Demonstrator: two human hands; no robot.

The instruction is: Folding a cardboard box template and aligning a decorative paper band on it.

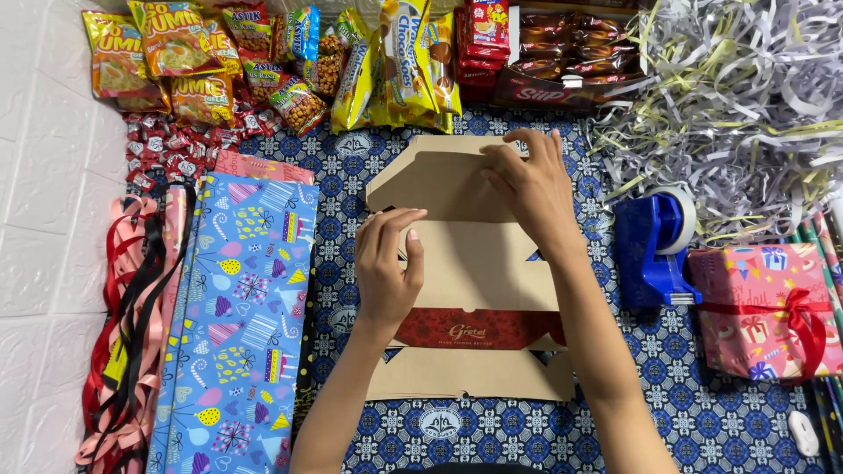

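On the blue patterned surface, both hands, left and right, press flat, fingers unclenched, on a brown box, hiding its flaps.

Gift-packing table: wrapping paper, ribbons, snacks

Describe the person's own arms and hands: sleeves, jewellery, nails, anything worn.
Both forearms are bare up to the frame's lower edge; no sleeves show. The left hand and right hand wear no gloves, and no rings, watch or bracelets are visible. The nails look short and unpainted.
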